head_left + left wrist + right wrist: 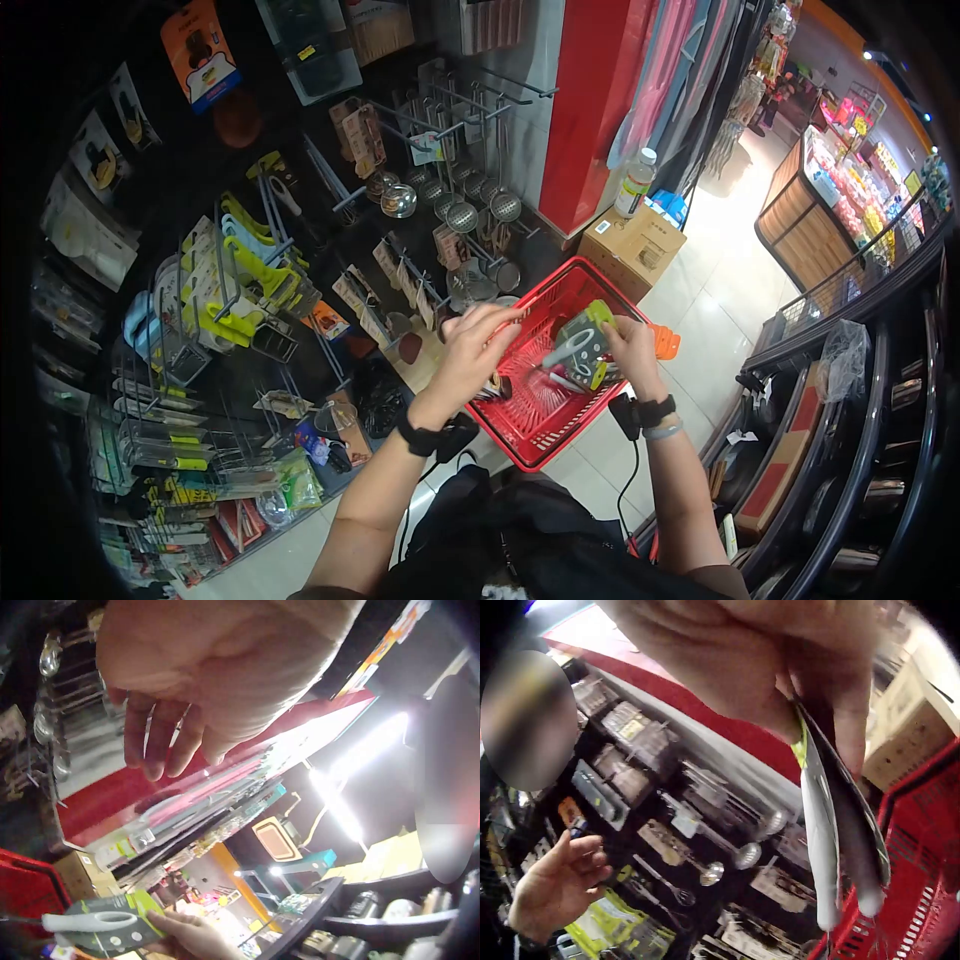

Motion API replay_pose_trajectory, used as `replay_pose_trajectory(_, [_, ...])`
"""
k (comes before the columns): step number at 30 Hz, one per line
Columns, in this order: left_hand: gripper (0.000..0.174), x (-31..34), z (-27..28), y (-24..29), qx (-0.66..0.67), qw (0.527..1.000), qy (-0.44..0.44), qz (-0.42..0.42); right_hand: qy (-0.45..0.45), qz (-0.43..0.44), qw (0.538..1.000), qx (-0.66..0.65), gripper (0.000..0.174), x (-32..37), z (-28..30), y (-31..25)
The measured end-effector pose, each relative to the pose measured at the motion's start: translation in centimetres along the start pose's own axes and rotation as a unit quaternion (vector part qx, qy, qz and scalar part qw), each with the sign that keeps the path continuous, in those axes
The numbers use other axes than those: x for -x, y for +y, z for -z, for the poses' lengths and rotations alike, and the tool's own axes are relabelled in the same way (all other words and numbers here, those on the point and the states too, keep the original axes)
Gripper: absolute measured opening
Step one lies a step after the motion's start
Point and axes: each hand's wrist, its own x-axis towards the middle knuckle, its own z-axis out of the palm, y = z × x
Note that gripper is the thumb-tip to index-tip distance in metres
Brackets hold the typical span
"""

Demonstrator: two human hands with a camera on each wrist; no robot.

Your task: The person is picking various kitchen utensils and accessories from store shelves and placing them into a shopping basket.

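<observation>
My right hand (634,356) pinches carded kitchen tools (577,347) over the red shopping basket (530,462). The packaging is dark with a yellow-green top. In the right wrist view, two pale handles (822,862) hang down from the held cards, side by side. The left wrist view shows a light grey handle (90,922) across the card's face; the kind of tool I cannot tell. My left hand (468,358) hovers over the basket's left side, fingers extended and holding nothing. Its palm (217,667) fills the top of the left wrist view. Other goods lie partly hidden in the basket.
Skimmers and ladles (462,214) hang on wall hooks ahead. Yellow-green handled tools (240,260) hang at the left. A cardboard box (632,245) with a bottle (634,184) on top stands beyond the basket. A dark shelf rack (800,450) runs along the right.
</observation>
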Motion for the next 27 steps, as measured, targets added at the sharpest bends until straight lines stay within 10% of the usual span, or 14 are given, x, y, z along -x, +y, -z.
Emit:
replay_pose_trajectory(12, [0.020,10.4,5.4,-4.1,-0.014,0.960,0.076,0.269,0.151,-0.242,0.958,-0.038,0.020,2.0,-13.4,14.3])
replay_pose_trajectory(14, [0.021,11.7,6.2,-4.3,-0.018,0.953,0.084,0.291,0.205,-0.398,0.845,-0.292,0.021,2.4,-14.5,14.5])
replay_pose_trajectory(21, [0.023,15.8,8.9,-5.2,0.036,0.901,0.179,0.394,0.119,-0.328,0.928,-0.131,0.021,4.2,-20.5,32.8])
replay_pose_trajectory(27, [0.022,16.7,13.5,-6.0,-0.028,0.870,0.372,0.321,0.064,-0.379,0.862,-0.331,0.027,2.4,-17.2,24.9])
